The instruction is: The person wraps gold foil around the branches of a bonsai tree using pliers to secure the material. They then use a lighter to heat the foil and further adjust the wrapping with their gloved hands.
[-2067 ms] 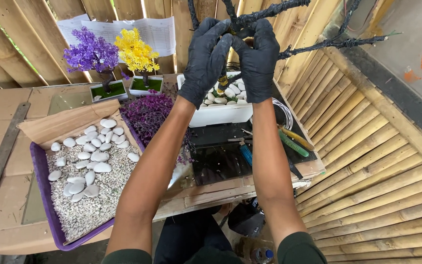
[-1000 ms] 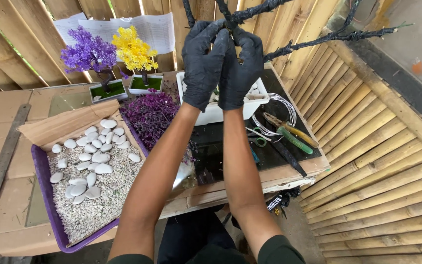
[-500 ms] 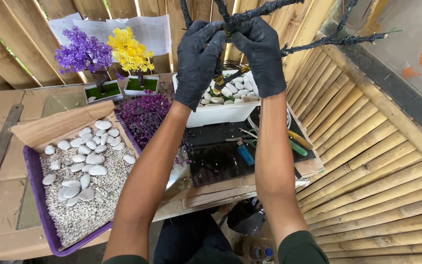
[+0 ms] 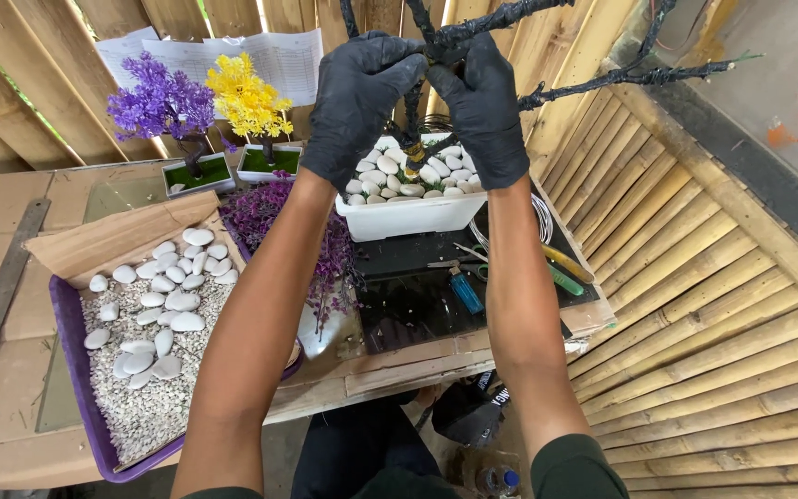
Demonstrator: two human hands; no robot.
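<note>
Both gloved hands, left hand (image 4: 357,102) and right hand (image 4: 484,106), close together on the black wrapped wire tree (image 4: 473,28) above the white pebble planter (image 4: 413,214). The branches, spreading toward 2 o'clock, likely bend stiffly; the trunk junction seems the firmest hold.

Your work piece is a bare artificial tree (image 4: 436,42), trunk and branches wrapped in a rough black coating. The trunk stands upright at 12 o'clock from you. Its foot shows a short yellowish wrapped section where it enters a white rectangular pot (image 4: 413,214). The pot's top is covered with smooth white pebbles (image 4: 390,176). It sits on a dark sheet at the far side of the bench.

One long branch (image 4: 630,79) runs out toward 2 o'clock, thin and knobbly, with a greenish wire tip. A second branch rises toward 1 o'clock and other stems leave frame at the top. No foliage shows on the branches in view.
</note>
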